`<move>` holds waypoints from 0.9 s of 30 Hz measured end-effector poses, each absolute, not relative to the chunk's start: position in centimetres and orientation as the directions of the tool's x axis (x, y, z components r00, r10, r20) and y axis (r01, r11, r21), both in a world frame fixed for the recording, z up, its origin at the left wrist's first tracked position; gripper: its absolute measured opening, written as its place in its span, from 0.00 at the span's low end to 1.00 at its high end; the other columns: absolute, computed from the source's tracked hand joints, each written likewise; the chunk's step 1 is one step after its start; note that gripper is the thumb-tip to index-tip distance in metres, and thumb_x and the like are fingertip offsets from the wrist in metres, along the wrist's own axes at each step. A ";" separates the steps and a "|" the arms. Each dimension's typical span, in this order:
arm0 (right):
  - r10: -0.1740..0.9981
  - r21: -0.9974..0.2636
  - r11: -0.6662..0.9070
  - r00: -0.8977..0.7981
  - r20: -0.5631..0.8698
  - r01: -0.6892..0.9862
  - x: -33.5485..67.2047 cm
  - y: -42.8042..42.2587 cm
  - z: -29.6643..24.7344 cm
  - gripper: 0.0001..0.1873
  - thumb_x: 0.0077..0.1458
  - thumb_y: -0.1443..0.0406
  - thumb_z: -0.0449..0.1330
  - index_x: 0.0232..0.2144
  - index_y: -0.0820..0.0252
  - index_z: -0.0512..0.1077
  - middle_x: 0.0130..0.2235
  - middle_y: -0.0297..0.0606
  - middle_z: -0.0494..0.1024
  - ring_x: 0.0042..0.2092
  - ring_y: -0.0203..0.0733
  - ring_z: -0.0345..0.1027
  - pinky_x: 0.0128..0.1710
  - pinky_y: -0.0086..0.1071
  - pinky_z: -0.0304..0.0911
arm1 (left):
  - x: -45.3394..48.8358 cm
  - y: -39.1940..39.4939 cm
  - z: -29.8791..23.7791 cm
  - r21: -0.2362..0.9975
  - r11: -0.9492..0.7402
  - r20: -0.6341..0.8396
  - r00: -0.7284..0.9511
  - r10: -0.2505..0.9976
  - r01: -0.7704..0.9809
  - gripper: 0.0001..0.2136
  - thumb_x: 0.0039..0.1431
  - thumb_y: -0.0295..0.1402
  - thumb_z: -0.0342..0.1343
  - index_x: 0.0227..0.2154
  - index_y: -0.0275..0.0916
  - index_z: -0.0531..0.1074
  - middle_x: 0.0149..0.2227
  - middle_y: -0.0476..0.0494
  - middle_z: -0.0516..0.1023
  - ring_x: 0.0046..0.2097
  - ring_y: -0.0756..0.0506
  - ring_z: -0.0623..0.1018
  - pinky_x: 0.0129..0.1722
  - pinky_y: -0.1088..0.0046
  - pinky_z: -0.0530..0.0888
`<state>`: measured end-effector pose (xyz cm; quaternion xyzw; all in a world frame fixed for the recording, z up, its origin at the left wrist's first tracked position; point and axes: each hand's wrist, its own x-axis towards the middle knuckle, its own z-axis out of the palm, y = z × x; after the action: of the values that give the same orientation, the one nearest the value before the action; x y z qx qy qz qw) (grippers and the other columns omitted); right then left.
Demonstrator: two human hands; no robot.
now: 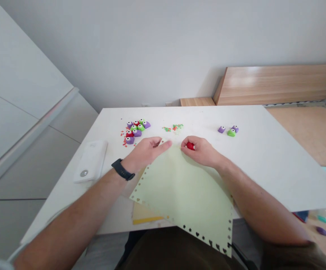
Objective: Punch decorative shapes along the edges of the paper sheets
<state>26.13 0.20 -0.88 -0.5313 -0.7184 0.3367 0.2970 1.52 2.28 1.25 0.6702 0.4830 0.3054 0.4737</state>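
A pale green sheet of paper [185, 191] slants across the table's front edge, its far end raised between my hands. Rows of small shapes, stars and hearts among them, are cut along its borders. My left hand [151, 148] grips the far left corner with the thumb on top. My right hand [199, 150] is closed around a red craft punch [190, 146] at the paper's far edge; fingers hide much of it. Beyond my left hand stands a cluster of purple, red and green craft punches [137, 132]. Bits of green and red cut paper [177, 127] lie ahead.
Three more craft punches, one a green punch [231, 132], stand at the right on the white table [266, 168]. A white box-like device [91, 161] lies at the left. Yellow paper [144, 215] shows under the green sheet. A wooden headboard [275, 84] stands behind right.
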 end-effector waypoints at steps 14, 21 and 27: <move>0.974 -0.921 0.055 -0.224 -0.036 0.386 26.9 0.2 -0.4 0.20 0.67 0.56 0.56 0.57 0.58 0.70 0.34 0.32 0.68 0.35 0.38 0.61 0.35 0.34 0.60 | -0.9 0.1 -0.2 0.936 0.020 -0.129 0.288 0.949 0.352 0.16 0.58 0.48 0.64 0.25 0.40 0.73 0.20 0.50 0.72 0.26 0.47 0.71 0.22 0.75 0.64; 0.971 -0.978 -0.023 -0.227 -0.072 0.208 26.6 0.6 -1.1 0.24 0.60 0.53 0.68 0.52 0.59 0.71 0.37 0.33 0.73 0.36 0.36 0.65 0.36 0.33 0.62 | -1.3 -0.1 -0.3 0.934 0.014 -0.138 0.325 0.936 0.358 0.16 0.62 0.49 0.61 0.30 0.40 0.76 0.24 0.50 0.74 0.27 0.48 0.71 0.23 0.75 0.65; 0.948 -0.990 -0.100 -0.294 -0.126 0.100 26.7 0.3 -0.7 0.25 0.59 0.55 0.70 0.55 0.58 0.72 0.40 0.35 0.76 0.39 0.37 0.69 0.41 0.34 0.66 | -2.0 -0.3 -0.4 0.916 0.002 -0.144 0.324 0.935 0.401 0.17 0.67 0.50 0.57 0.32 0.40 0.73 0.26 0.51 0.73 0.28 0.49 0.70 0.26 0.75 0.64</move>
<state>26.73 0.27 -0.66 -0.4669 -0.5611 0.5763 0.3675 -2.04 -0.28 -0.43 0.6511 0.5128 0.2737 0.4881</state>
